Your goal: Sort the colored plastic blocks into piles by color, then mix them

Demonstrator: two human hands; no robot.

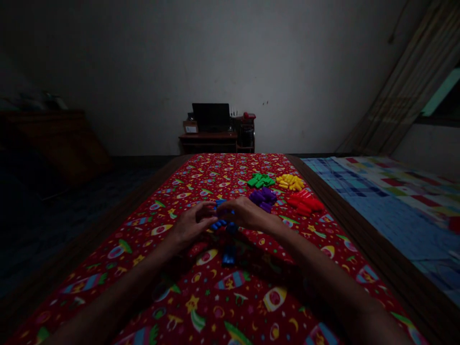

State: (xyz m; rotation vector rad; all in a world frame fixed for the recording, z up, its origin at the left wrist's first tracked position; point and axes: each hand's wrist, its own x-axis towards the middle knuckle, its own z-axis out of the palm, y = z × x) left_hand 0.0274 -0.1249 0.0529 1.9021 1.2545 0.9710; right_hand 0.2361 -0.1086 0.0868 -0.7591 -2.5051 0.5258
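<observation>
My left hand is at the left side of a small pile of blue pieces, its thumb and fingers curved and apart. From the right, my right hand arches over the same pile with its fingers stretched out and bent down. It hides part of the pile, and contact with the pieces is hard to make out in the dim light. Closer to me, a separate blue piece or small cluster lies in shadow on the red patterned cloth.
Beyond my right hand lie piles of purple, green, yellow and red pieces. A dark-screened monitor stands on a desk by the wall. Right of the table is a blue checked sheet.
</observation>
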